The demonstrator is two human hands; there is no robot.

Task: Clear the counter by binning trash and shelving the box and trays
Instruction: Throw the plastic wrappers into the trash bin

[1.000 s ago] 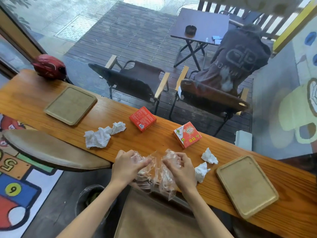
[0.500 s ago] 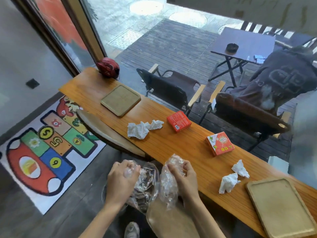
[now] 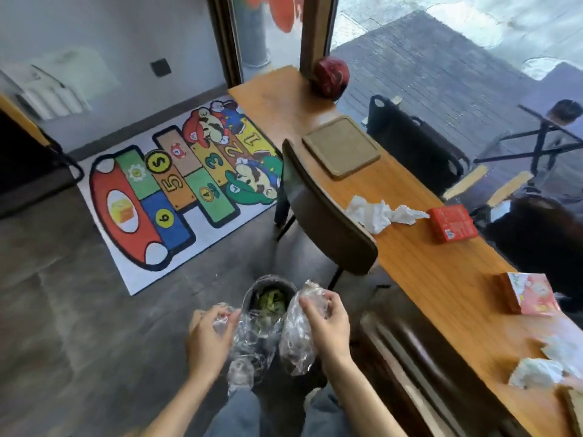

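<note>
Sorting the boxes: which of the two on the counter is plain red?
The red box beside the crumpled tissue; the other box, nearer the person, has a white cartoon-printed top.

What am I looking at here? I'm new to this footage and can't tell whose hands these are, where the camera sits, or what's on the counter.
There is no machine: a person wears a wide-angle camera on the head, so the single view looks down past their own arms. The left hand and the right hand each grip crumpled clear plastic wrap, holding it above a small round bin on the floor that already has something green inside.

To the right runs a long wooden counter. On it lie a flat tray, crumpled white tissue, a red box, a second red and white box and more tissues near the bottom right, which are blurred. A dark chair stands at the counter, and a colourful play mat covers the floor on the left.
</note>
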